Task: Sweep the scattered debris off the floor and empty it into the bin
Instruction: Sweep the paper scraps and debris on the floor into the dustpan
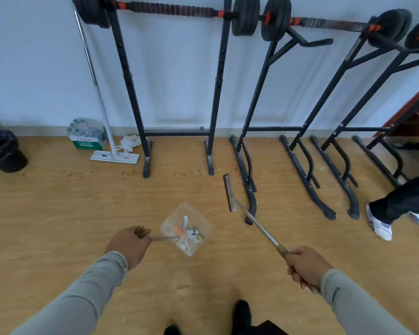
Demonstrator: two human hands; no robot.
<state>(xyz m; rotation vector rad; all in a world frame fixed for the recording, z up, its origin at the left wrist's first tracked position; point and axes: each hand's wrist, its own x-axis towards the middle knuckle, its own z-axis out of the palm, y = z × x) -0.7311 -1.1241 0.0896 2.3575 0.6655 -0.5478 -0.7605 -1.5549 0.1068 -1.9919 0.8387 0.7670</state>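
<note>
1. The debris (186, 234) — white scraps with an orange bit among them — lies heaped in the clear dustpan (188, 229), which sits low over the wooden floor (58, 213) just ahead of my feet.
2. My left hand (128, 245) is curled tight round the dustpan's handle (161, 238), fingers closed on it, the pan pointing away to the right.
3. My right hand (306, 265) is wrapped round the long broom handle (264, 232); the shaft slants up and left to the broom head (229, 193), which rests on the floor just beside a rack's foot, apart from the dustpan.
4. Small reddish-brown specks (131, 172) are scattered on the floor near the bases of the black weight racks (140, 93) along the wall.
5. The black bin (4, 151), lined with a dark bag, stands at the far left by the wall — well apart from the dustpan.
6. Between bin and racks: a pack of bottled water (86, 134), a flat white mop (114, 155) leaning on the wall, and a white plastic bag (130, 142).
7. At the right edge, another person's leg and white shoe (379, 227).
</note>
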